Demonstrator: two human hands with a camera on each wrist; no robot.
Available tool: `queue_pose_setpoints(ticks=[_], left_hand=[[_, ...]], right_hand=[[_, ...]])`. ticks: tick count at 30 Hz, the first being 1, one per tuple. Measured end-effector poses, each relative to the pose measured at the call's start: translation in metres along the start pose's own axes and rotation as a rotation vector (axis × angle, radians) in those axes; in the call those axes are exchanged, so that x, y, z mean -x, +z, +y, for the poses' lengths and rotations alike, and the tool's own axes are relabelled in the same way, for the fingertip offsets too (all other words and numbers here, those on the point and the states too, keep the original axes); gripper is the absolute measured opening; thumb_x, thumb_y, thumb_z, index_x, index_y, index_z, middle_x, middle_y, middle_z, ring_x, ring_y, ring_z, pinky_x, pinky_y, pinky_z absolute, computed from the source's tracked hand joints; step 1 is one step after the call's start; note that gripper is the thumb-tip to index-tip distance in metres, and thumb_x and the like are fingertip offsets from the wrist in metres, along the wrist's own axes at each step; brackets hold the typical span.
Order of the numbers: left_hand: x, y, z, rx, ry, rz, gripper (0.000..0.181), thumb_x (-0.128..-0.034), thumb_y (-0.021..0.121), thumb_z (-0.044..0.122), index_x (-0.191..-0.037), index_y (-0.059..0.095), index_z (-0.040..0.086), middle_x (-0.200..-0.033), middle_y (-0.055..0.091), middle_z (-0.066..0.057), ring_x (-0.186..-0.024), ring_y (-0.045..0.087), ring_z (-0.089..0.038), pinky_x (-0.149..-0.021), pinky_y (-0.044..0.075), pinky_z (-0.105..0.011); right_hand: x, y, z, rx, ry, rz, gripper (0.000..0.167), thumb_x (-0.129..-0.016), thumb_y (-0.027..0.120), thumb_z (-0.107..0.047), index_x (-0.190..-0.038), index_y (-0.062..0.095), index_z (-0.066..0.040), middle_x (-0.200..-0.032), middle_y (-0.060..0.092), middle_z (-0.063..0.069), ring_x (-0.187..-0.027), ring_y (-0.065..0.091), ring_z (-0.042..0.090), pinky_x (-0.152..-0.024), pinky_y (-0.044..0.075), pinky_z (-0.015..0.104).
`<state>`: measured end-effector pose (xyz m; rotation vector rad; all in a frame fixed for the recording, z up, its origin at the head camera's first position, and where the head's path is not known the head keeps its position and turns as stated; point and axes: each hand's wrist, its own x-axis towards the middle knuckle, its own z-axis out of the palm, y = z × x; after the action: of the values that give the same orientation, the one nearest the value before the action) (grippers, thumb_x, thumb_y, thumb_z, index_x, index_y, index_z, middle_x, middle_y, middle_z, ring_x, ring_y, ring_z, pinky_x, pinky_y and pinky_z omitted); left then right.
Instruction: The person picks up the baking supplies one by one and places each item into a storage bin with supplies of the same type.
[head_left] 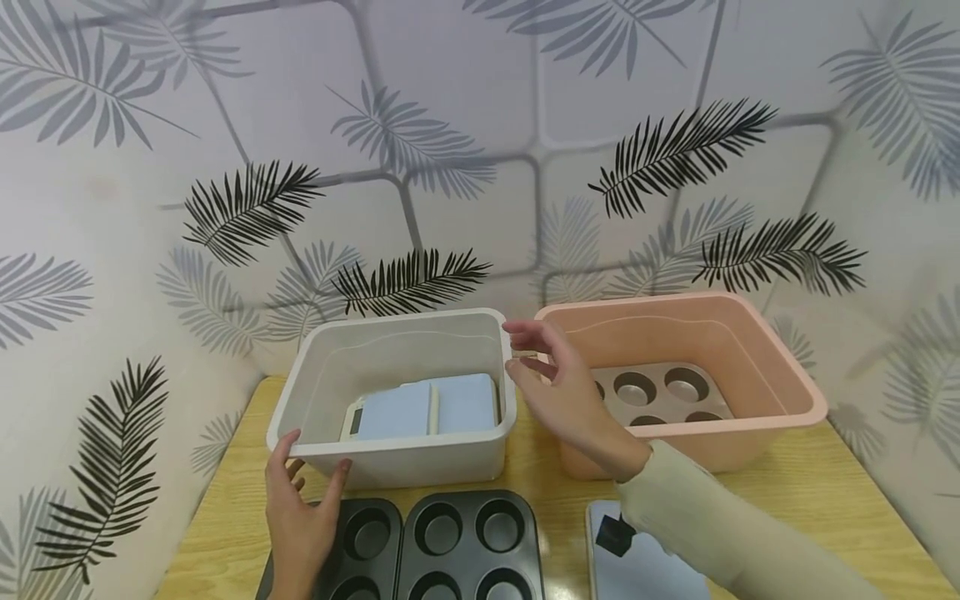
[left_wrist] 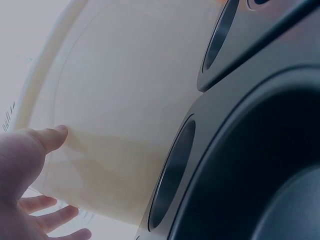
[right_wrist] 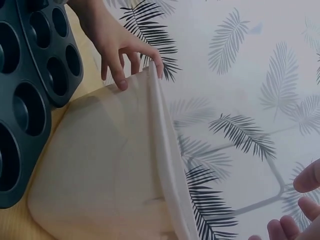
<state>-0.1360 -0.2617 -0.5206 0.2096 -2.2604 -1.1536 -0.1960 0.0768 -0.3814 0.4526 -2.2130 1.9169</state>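
A white plastic bin (head_left: pixel 405 463) stands at the back of the table with several light blue, cream-edged flat things (head_left: pixel 393 410) inside; their kind is unclear. At its front left corner, my left hand (head_left: pixel 300 525) touches it, thumb (left_wrist: pixel 55 136) against the front wall and the other fingers spread round the corner. My right hand (head_left: pixel 558 392) is beside the bin's right rim, thumb and fingers parted. In the right wrist view, a gap shows between the right fingers (right_wrist: pixel 287 227) and the bin (right_wrist: pixel 105 160). Neither hand holds anything else.
Dark muffin tins (head_left: pixel 468 521) lie side by side in front of the white bin. To the right stands a peach bin (head_left: pixel 697 450) with a lighter muffin tin (head_left: pixel 660 392) inside. Under my right forearm lies a light blue flat thing (head_left: pixel 652 571). A leaf-patterned wall (head_left: pixel 465 217) rises behind.
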Motion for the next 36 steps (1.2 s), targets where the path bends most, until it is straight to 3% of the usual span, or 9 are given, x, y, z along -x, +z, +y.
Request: queue_pose_setpoints(ticks=[7, 9, 14, 18, 27, 36], left_hand=[[-0.001, 0.000, -0.002, -0.004, -0.008, -0.001, 0.085, -0.0948, 0.087, 0.012, -0.165, 0.039, 0.014, -0.156, 0.049, -0.028, -0.136, 0.059, -0.054, -0.100, 0.050, -0.077], [-0.001, -0.001, -0.001, -0.003, -0.013, -0.004, 0.085, -0.0949, 0.087, 0.013, -0.165, 0.039, 0.014, -0.156, 0.049, -0.028, -0.136, 0.058, -0.055, -0.101, 0.050, -0.078], [0.000, -0.002, -0.002, -0.015, -0.023, -0.008, 0.084, -0.0949, 0.087, 0.013, -0.165, 0.039, 0.015, -0.156, 0.049, -0.027, -0.136, 0.059, -0.055, -0.101, 0.050, -0.077], [0.000, -0.002, -0.001, -0.021, -0.014, -0.010, 0.084, -0.0949, 0.087, 0.012, -0.165, 0.039, 0.014, -0.157, 0.049, -0.027, -0.136, 0.059, -0.056, -0.100, 0.051, -0.078], [0.000, -0.001, 0.001, -0.013, -0.004, -0.004, 0.085, -0.0944, 0.087, 0.011, -0.164, 0.039, 0.014, -0.156, 0.049, -0.028, -0.136, 0.059, -0.056, -0.100, 0.050, -0.078], [0.001, 0.000, 0.000, -0.016, -0.020, -0.007, 0.084, -0.0946, 0.087, 0.012, -0.164, 0.039, 0.014, -0.157, 0.048, -0.027, -0.136, 0.058, -0.056, -0.101, 0.050, -0.077]], right_hand=[[0.026, -0.022, 0.009, 0.029, -0.055, -0.033, 0.040, -0.103, 0.066, 0.000, -0.142, 0.064, -0.006, -0.135, 0.067, 0.012, -0.126, 0.063, 0.021, -0.112, 0.055, 0.024], [0.035, -0.027, 0.011, 0.045, -0.067, -0.037, 0.038, -0.103, 0.067, 0.000, -0.141, 0.065, -0.006, -0.132, 0.069, 0.010, -0.123, 0.065, 0.015, -0.108, 0.054, 0.020], [0.058, -0.037, 0.019, 0.053, -0.084, -0.036, 0.034, -0.102, 0.068, 0.003, -0.135, 0.068, -0.005, -0.130, 0.070, 0.010, -0.119, 0.066, 0.008, -0.100, 0.059, 0.022], [0.073, -0.043, 0.025, 0.052, -0.109, -0.036, 0.029, -0.102, 0.067, 0.005, -0.130, 0.069, -0.002, -0.128, 0.070, 0.014, -0.117, 0.068, 0.010, -0.097, 0.060, 0.023], [0.096, -0.054, 0.034, 0.072, -0.102, -0.050, 0.025, -0.103, 0.065, 0.008, -0.126, 0.071, -0.001, -0.124, 0.073, 0.009, -0.111, 0.071, 0.006, -0.094, 0.061, 0.021], [0.111, -0.061, 0.048, 0.096, -0.064, -0.069, 0.020, -0.104, 0.066, 0.005, -0.117, 0.075, -0.006, -0.110, 0.076, -0.008, -0.101, 0.073, 0.005, -0.089, 0.062, 0.022]])
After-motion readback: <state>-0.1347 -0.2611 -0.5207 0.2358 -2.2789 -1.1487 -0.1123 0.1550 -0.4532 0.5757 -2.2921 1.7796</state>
